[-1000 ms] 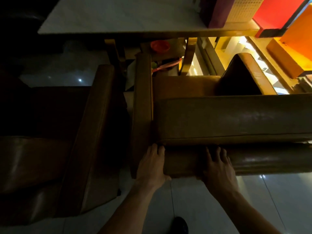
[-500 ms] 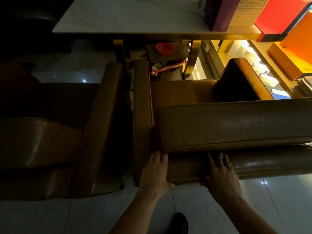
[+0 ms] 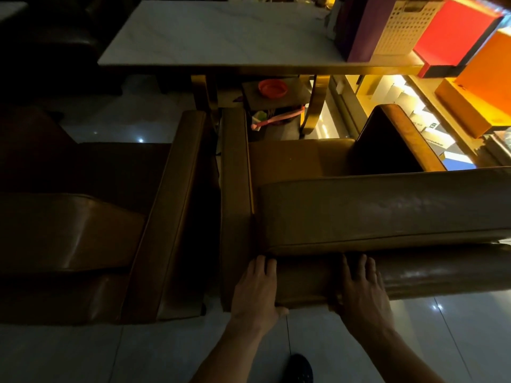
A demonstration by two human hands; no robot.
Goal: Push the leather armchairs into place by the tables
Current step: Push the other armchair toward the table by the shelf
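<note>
Both hands bear flat on the rear of the right-hand armchair point(image 3: 373, 211): the left hand point(image 3: 255, 290) lies spread with its fingers over the top rear edge of the backrest near the chair's left corner and its thumb hooked under the lower edge, and the right hand point(image 3: 360, 295) lies just beside it, palm down, fingers extended over the same rounded back panel. Neither hand closes round anything; the contact is an open-palmed press rather than a clasp. Ahead of the hands, beyond the backrest cushion, the seat faces the marble-topped table point(image 3: 221, 37), and the front of the seat appears near the table's gold legs but not yet under the top. Directly left of the left hand, a narrow dark gap separates this chair's left arm from the second armchair point(image 3: 91, 225), which stands alongside at roughly the same depth. Under the table, further ahead, a small stand carries an orange bowl point(image 3: 272, 88); to the right of the grip lie lit shelving and coloured boxes point(image 3: 453, 31). Assessment: the step in hand is the forward push of the right-hand chair toward the table. The next move calls for even pressure from both palms so the chair travels straight, keeps clear of its neighbour, and stops short of the table legs and the stand. The floor is glossy tile point(image 3: 359, 341), so the chair will likely slide readily.
</note>
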